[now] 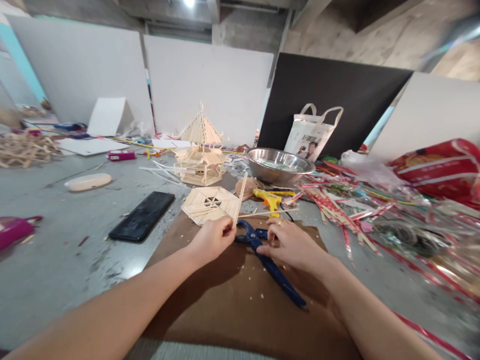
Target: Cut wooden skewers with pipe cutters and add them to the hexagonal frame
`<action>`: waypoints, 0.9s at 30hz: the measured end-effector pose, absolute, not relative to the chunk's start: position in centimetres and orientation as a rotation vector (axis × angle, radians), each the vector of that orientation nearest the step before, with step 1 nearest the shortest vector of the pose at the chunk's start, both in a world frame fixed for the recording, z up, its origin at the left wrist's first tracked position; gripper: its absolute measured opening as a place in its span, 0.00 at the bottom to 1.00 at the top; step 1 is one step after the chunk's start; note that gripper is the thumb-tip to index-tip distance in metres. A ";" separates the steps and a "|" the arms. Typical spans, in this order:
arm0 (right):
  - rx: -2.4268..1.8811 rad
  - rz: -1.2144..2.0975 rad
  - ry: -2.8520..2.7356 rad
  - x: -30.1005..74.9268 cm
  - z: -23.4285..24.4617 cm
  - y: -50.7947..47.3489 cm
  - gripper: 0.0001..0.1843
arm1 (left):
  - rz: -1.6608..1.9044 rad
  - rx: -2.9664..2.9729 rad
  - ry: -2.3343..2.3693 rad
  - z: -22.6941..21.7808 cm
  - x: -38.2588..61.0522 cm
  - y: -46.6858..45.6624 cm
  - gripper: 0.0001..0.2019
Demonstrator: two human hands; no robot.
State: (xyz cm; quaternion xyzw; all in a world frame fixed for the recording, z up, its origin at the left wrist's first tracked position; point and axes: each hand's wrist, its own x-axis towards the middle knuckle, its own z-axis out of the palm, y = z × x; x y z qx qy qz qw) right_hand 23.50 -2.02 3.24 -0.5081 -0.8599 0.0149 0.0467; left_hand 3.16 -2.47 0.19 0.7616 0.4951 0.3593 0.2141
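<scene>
My left hand pinches the lower end of a thin wooden stick, which stands up at a slant. Across the brown board lies a blue hand cutter with long handles. Closed around its upper handle part is my right hand, thumb on the blue grip; its lower fingers are partly hidden. Just beyond my left hand lies a flat hexagonal panel of wooden sticks, with an opening in its middle. Farther back stands a small pavilion model of the same sticks, with a pointed roof.
A black phone lies at left. Behind my right hand are a yellow glue gun and a steel bowl. Red-wrapped sticks and plastic wrappers clutter the right side. A white bag stands behind the bowl.
</scene>
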 end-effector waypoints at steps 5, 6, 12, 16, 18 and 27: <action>-1.545 0.125 -2.841 24.1 3.4 -2.6 0.32 | 0.992 2.118 1.345 0.0 3.2 -2.5 0.09; -1.546 0.157 -2.857 24.2 3.5 -2.7 0.34 | 0.987 2.120 1.344 0.0 3.2 -2.5 0.09; -1.577 0.129 -2.855 24.0 3.6 -2.9 0.26 | 0.975 2.157 1.342 0.1 3.3 -2.7 0.09; -1.588 0.013 -2.836 23.9 3.4 -2.8 0.19 | 1.018 2.157 1.341 -0.1 3.2 -2.7 0.10; -1.617 -0.006 -2.795 23.8 3.4 -2.8 0.18 | 1.071 2.141 1.352 -0.4 3.1 -2.5 0.10; -1.777 0.137 -2.644 24.4 2.7 -2.1 0.22 | 1.036 2.161 1.342 -0.8 2.8 -2.3 0.10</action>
